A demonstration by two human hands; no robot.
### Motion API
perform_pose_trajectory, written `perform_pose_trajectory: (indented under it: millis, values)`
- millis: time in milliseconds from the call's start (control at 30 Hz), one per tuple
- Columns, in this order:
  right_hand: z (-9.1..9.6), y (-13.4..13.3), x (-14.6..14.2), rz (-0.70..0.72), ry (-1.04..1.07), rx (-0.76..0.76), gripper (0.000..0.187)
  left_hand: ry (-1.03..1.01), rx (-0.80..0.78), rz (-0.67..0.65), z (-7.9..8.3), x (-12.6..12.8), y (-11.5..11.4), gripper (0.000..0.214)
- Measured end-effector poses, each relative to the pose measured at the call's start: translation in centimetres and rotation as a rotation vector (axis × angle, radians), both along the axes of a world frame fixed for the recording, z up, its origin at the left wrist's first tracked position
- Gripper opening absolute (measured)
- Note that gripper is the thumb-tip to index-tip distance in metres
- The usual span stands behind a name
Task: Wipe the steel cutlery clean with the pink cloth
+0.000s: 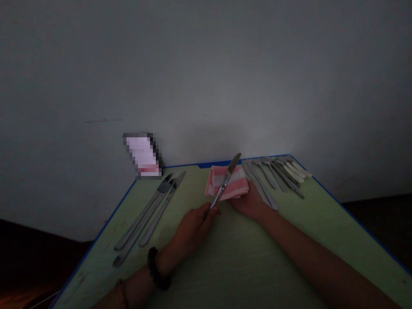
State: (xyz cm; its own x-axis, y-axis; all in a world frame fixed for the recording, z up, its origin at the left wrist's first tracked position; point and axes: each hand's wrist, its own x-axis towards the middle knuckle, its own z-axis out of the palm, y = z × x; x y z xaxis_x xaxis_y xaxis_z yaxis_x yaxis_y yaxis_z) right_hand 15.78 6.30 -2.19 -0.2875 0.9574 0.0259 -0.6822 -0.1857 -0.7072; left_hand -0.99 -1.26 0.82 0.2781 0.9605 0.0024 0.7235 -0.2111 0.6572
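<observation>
In the head view my left hand (pixel 195 227) is closed around the handle of a table knife (pixel 222 185), whose blade points up and away to the right. The knife lies across the front of a folded pink-and-white cloth (pixel 238 185). My right hand (pixel 249 201) holds that cloth from behind and below, with most of its fingers hidden under the fabric. Left of my left hand, several knives (pixel 151 219) lie side by side on the table. Just beyond my right hand are more knives (pixel 262 186), next to a row of forks and spoons (pixel 273 171).
The pale green table (pixel 222 266) has a blue edge and stands against a grey wall (pixel 206 77). A blurred-out phone-like device (pixel 143 155) leans on the wall at the back left corner. Some white-handled cutlery (pixel 294 171) lies at the back right.
</observation>
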Motion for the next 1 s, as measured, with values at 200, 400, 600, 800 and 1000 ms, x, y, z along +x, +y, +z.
perform_pose_trajectory:
  millis: [200,400,600,800,1000]
  values:
    - [0.1,-0.4,-0.5,0.179,0.063,-0.057,0.018,-0.035,-0.001,0.032,0.0,0.1,0.1,0.039]
    - [0.4,-0.9,-0.4,0.177,0.100,-0.044,0.013,0.127,0.010,-0.039,-0.1,0.1,-0.2,0.038]
    - [0.7,-2.0,-0.7,0.356,-0.052,0.012,0.029,0.276,0.002,-0.085,-0.7,0.1,-0.9,0.036]
    - [0.4,-1.2,-1.2,0.071,0.016,-0.006,0.025,0.099,-0.009,-0.198,0.1,-0.5,-0.8,0.032]
    - [0.0,0.1,-0.9,-0.077,0.141,-0.079,0.018,-0.174,-0.122,-0.346,1.2,-0.9,-1.0,0.031]
